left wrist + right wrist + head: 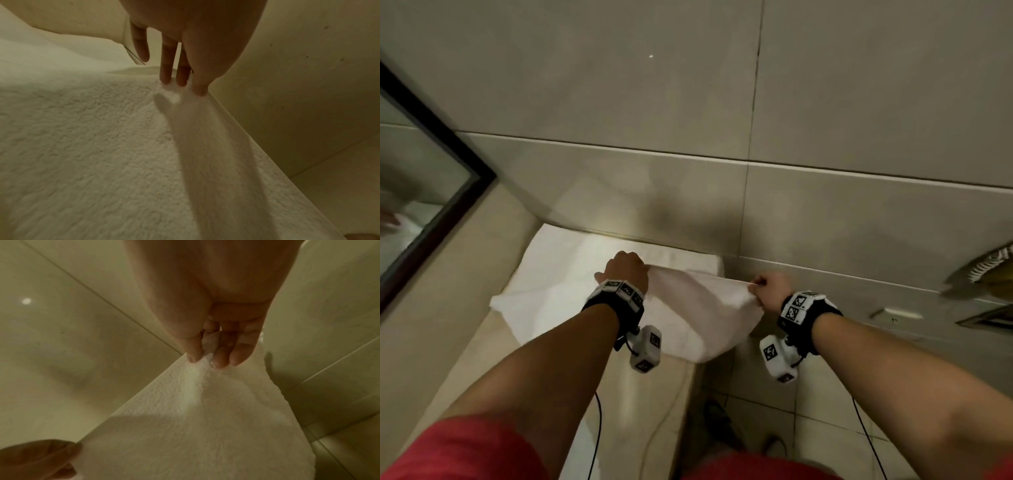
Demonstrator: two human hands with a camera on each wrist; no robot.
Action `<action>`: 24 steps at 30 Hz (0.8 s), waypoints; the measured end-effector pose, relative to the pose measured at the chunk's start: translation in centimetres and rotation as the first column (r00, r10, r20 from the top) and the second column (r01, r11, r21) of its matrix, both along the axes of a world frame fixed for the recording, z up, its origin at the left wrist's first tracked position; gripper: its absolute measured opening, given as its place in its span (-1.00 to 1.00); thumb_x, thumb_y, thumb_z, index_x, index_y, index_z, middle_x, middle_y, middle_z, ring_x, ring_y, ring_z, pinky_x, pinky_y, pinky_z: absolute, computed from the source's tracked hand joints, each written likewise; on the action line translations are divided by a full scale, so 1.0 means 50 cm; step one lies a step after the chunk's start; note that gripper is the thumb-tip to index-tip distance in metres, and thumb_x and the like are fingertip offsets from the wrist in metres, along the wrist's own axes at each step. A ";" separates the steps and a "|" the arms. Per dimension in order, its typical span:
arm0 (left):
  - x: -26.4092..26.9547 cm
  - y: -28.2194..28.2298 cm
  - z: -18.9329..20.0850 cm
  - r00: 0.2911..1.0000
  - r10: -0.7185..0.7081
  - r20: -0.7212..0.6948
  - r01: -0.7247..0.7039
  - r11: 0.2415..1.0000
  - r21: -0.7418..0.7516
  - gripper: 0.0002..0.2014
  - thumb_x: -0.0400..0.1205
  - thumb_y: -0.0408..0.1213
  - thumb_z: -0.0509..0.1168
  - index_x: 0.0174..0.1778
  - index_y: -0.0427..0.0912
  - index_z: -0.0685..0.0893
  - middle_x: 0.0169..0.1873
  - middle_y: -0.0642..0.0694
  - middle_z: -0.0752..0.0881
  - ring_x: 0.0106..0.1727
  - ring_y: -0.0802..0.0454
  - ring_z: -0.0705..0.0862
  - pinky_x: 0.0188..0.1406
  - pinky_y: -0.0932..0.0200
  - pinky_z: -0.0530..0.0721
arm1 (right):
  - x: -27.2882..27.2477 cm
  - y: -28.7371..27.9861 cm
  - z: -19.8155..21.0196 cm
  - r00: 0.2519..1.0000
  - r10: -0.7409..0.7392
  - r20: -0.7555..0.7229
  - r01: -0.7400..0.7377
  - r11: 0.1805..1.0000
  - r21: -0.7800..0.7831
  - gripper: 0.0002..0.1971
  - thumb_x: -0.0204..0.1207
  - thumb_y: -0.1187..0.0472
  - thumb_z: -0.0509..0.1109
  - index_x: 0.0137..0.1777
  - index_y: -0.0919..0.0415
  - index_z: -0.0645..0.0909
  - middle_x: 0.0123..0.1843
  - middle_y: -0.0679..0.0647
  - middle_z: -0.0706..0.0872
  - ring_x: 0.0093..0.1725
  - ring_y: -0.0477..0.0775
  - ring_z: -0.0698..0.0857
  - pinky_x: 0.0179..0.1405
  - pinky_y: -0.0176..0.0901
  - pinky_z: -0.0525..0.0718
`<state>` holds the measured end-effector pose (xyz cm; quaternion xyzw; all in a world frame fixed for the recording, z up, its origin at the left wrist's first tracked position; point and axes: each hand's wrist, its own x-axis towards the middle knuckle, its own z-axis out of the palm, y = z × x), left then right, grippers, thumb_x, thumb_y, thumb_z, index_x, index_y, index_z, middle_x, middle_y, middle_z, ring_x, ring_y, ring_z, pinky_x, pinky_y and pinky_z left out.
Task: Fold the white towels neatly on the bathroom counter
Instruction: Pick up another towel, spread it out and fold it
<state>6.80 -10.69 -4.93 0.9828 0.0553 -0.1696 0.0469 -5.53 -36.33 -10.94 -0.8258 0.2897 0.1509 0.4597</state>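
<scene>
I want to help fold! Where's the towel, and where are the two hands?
towel (688,308), head view, its lifted middle.
left hand (627,270), head view, its back.
right hand (770,291), head view, its back.

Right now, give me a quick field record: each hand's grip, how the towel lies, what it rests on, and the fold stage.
left hand: pinches one end of the towel's raised edge
right hand: pinches the other end of that edge
white towel: part flat on the counter, near part lifted taut between both hands
counter: beige, towel at its far end against the tiled wall
mirror: dark-framed, at left
fold stage: in progress, lifted edge not laid down
</scene>
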 end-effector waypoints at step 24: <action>0.115 -0.036 -0.082 0.994 -0.093 0.057 0.099 0.989 -0.108 -0.68 0.69 -0.04 0.16 0.22 -0.09 0.67 0.21 -0.15 0.63 0.29 -0.21 0.55 0.28 -0.21 0.46 | 0.086 0.005 -0.098 0.825 -0.565 -0.022 0.558 0.808 0.190 -0.76 0.56 0.35 0.39 -0.31 0.13 0.49 -0.48 0.13 0.57 -0.63 -0.01 0.58 -0.68 -0.23 0.58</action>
